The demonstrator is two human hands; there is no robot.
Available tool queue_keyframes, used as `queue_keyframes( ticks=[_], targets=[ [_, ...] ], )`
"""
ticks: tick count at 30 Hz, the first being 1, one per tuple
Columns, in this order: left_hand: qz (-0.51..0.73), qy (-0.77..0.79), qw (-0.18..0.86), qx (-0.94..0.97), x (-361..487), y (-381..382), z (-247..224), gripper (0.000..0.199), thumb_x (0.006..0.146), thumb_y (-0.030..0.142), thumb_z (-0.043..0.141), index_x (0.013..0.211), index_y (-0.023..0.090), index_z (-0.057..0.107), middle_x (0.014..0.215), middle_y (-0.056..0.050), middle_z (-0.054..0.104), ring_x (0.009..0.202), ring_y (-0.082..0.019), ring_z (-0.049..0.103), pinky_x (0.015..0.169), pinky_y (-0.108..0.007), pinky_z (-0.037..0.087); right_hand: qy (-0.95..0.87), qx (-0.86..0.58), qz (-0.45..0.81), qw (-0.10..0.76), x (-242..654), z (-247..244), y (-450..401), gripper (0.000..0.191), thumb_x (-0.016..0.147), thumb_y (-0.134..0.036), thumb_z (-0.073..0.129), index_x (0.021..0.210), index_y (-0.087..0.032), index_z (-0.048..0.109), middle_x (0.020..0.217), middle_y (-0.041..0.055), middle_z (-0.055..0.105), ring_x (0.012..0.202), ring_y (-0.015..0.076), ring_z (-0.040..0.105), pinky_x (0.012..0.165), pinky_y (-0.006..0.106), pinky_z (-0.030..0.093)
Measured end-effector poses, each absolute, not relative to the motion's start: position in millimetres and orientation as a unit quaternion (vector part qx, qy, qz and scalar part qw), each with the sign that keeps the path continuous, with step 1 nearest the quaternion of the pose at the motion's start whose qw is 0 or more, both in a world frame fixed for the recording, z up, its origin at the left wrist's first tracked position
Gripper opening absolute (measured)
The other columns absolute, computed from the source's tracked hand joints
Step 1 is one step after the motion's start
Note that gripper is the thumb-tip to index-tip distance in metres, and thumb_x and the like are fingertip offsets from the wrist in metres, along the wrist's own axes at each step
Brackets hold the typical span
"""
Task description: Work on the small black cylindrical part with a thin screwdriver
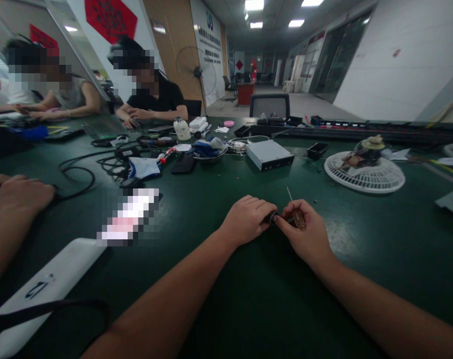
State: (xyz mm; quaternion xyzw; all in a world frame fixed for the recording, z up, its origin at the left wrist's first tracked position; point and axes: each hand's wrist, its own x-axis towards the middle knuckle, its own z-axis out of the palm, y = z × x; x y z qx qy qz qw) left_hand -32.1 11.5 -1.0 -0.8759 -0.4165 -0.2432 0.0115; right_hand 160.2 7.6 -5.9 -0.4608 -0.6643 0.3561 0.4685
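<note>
My left hand [249, 219] is closed around a small dark round part [272, 218] with a ring-like end facing right. Most of that part is hidden by the fingers, so its kind is unclear. My right hand [309, 234] holds a screwdriver [299, 219] with an amber, see-through handle against the palm, its thin metal shaft pointing up and away. The thumb and forefinger of this same hand reach the end of the dark part. Both hands are close together, low over the green table [286, 309].
Ahead lies a grey metal drive box [269, 154]; right of it, a white fan grille [364, 172] with a motor. Cables [117, 154], a bowl [209, 152] and a blue-white cloth [146, 167] spread leftward. A white case [58, 279] and another person's hand [20, 192] are at left.
</note>
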Motion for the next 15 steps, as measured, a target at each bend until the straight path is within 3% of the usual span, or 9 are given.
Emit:
queue_keyframes(
  ticks=[6, 10, 13, 15],
  targets=[
    [-0.234, -0.435, 0.016, -0.869, -28.8, 8.9, 1.0, 0.028, 0.089, 0.021, 0.067, 0.117, 0.019, 0.065, 0.112, -0.006, 0.075, 0.100, -0.022, 0.068, 0.088, -0.038, 0.047, -0.661, -0.469, 0.340, 0.477, 159.0, -6.4, 6.9, 0.020, 0.082, -0.029, 0.076, 0.088, -0.022, 0.057, 0.075, -0.0016, 0.060, 0.064, 0.0153, 0.057, 0.059, 0.030, 0.045],
    [-0.233, -0.482, 0.032, -0.844, -26.0, 7.8, 0.7, 0.025, 0.088, 0.021, 0.068, 0.113, 0.019, 0.066, 0.107, -0.006, 0.074, 0.098, -0.023, 0.067, 0.088, -0.040, 0.047, -0.611, -0.456, 0.398, 0.509, 158.4, -4.2, 6.4, 0.021, 0.092, -0.042, 0.069, 0.094, -0.022, 0.062, 0.074, -0.0009, 0.063, 0.061, 0.0153, 0.057, 0.056, 0.029, 0.044],
    [-0.243, -0.526, 0.025, -0.815, -26.8, 9.1, -0.2, 0.020, 0.087, 0.020, 0.069, 0.107, 0.021, 0.066, 0.103, -0.005, 0.074, 0.096, -0.024, 0.066, 0.087, -0.041, 0.047, -0.587, -0.428, 0.431, 0.536, 160.5, -3.6, 4.7, 0.036, 0.101, -0.052, 0.054, 0.110, -0.022, 0.071, 0.084, 0.0046, 0.071, 0.071, 0.0182, 0.063, 0.060, 0.032, 0.048],
    [-0.259, -0.558, 0.016, -0.788, -28.3, 10.7, -0.9, 0.017, 0.088, 0.020, 0.068, 0.104, 0.021, 0.065, 0.103, -0.004, 0.075, 0.095, -0.024, 0.067, 0.086, -0.042, 0.048, -0.589, -0.414, 0.430, 0.545, 162.7, -4.7, 3.8, 0.049, 0.104, -0.057, 0.043, 0.108, -0.021, 0.077, 0.086, 0.0072, 0.073, 0.074, 0.0195, 0.064, 0.061, 0.033, 0.048]
  ],
)
